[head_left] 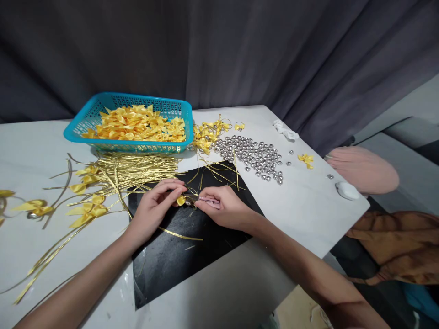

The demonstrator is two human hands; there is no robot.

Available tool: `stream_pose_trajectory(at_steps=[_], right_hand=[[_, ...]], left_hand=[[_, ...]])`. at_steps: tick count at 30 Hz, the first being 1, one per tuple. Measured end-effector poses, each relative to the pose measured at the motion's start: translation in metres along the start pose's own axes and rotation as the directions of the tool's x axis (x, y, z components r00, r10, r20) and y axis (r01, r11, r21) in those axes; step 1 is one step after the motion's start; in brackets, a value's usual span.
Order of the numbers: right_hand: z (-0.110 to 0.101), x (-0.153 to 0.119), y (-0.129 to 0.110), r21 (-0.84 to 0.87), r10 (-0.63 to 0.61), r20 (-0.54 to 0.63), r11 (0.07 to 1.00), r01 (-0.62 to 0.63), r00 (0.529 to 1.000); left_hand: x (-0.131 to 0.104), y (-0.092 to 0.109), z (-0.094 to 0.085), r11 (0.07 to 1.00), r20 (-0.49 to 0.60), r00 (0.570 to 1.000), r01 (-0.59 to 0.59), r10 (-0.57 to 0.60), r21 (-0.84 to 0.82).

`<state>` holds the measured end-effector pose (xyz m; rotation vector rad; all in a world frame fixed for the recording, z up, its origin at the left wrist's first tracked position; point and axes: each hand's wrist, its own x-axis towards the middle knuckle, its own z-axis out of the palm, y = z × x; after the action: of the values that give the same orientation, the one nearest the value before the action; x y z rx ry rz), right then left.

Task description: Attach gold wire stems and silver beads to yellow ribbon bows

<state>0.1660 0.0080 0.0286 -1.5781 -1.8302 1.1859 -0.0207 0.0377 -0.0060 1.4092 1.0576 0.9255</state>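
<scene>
My left hand [159,201] pinches a small yellow ribbon bow [180,200] with gold cord looped on it, and a silver bead [187,202] sits beside the ribbon. My right hand [222,205] is closed around a slim pink tool [211,202]; its dark thin tip reaches the bow, and its exact kind is hard to make out. Both hands meet above a black mat [192,265]. One loose gold strand [181,236] lies on the mat below them.
Behind stands a blue basket [128,145] of yellow bows. A bundle of gold cords [144,167] lies before it, with finished-looking bows [89,211] at left. Silver beads [254,153] are spread right of centre. A white object [347,190] sits near the right table edge.
</scene>
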Motion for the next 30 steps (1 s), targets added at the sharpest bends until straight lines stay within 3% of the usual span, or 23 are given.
stream_pose_trajectory(at_steps=[30], right_hand=[[0.0072,-0.0015,-0.0006,0.040,-0.014,0.013,0.999,0.014,1.000]], left_hand=[[-0.0005,0.0016,0.0008,0.985,-0.041,0.993,-0.104,0.111,0.141]])
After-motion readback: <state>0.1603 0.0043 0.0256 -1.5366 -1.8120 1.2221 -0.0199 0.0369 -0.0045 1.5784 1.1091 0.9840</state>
